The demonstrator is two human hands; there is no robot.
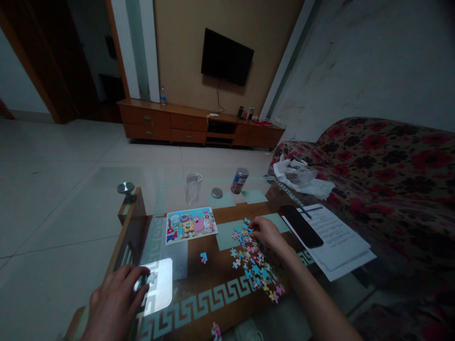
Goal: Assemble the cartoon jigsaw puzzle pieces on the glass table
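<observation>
My right hand [267, 234] reaches over a loose heap of multicoloured jigsaw pieces [254, 260], its fingertips at the heap's upper edge. Whether those fingers pinch a piece is hidden. A picture card of cartoon characters [191, 225] lies on the glass-topped table [199, 303] to the left of the heap. A single blue and pink jigsaw piece [204, 257] sits apart between card and heap. My left hand [115, 300] rests at the near left edge, fingers curled down beside a bright white glare on the glass. Anything under those fingers is hidden.
A glass tumbler [193, 188], a round metal lid [216, 192] and a tin can [240, 180] stand at the table's far side. On the right lie printed papers [337, 241] under a black phone [302, 226]. A floral sofa [387, 180] with a plastic bag [300, 177] borders the table.
</observation>
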